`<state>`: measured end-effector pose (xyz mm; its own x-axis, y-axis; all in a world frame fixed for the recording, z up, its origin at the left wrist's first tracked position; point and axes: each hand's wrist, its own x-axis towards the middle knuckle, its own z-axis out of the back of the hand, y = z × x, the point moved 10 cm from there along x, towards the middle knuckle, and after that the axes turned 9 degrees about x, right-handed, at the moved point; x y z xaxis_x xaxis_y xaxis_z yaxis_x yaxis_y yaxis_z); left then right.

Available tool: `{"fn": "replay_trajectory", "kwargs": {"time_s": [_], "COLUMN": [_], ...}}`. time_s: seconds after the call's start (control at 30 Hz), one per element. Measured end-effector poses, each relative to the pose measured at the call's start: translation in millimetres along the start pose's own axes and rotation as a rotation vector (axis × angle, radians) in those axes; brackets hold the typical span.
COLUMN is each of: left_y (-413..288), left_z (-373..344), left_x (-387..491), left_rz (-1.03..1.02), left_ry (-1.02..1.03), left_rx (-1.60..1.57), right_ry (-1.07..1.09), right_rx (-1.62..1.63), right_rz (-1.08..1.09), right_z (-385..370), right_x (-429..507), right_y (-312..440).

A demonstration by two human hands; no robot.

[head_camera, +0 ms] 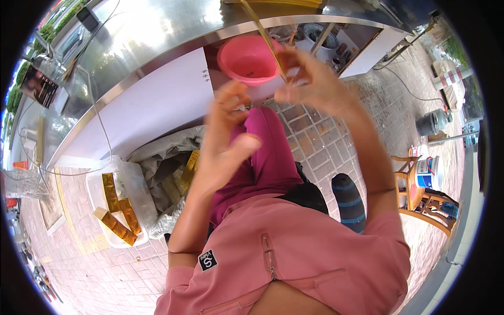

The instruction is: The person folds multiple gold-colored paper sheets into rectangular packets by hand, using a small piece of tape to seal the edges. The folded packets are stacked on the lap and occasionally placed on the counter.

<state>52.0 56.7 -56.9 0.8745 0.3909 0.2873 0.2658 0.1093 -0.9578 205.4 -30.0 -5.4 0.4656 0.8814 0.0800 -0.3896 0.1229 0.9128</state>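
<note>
My left hand (224, 141), blurred, hangs over my lap with its thumb and fingers apart and nothing visible in it. Farther forward, my right hand (319, 84) is also blurred. Its fingers are curled at the lower end of a long, thin gold strip (263, 33), perhaps a sheet seen edge-on. The strip slants up past the steel counter's front edge. Just beyond both hands is a pink plastic basin (246, 59) with small dark bits inside, below the counter. At the counter's far edge lies a yellow-gold stack (275, 3), partly cut off.
The stainless-steel counter (157, 23) spans the front. Left of my knees stand an open grey sack (157, 167) and a translucent plastic bin (94, 197) holding gold foil packets (118, 226). A cable (100, 122) droops nearby. On the right are a wooden chair (413, 201) and bucket (435, 173).
</note>
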Motion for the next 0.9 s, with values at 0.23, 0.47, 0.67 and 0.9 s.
{"fn": "replay_trajectory", "kwargs": {"time_s": [0.23,0.47,0.67,0.9], "left_y": [105.8,123.1,122.1,115.9], "left_z": [-71.2,-67.8,-71.0,-53.6], "left_x": [-42.8,-57.8,-78.7,-68.8], "left_rz": [0.289,0.415,0.474,0.395], "left_ry": [0.286,0.366,0.405,0.132], "left_rx": [-0.2,-0.239,-0.388,-0.042], "right_ry": [-0.152,-0.236,-0.426,-0.219], "right_rx": [0.498,0.334,-0.097,0.357], "right_rz": [-0.204,-0.036,0.397,0.188], "right_z": [-68.3,-62.3,-14.4,-38.9], "right_x": [-49.6,-79.2,-86.2,-62.8], "right_y": [-93.7,-83.8,-19.6,-51.4]}}
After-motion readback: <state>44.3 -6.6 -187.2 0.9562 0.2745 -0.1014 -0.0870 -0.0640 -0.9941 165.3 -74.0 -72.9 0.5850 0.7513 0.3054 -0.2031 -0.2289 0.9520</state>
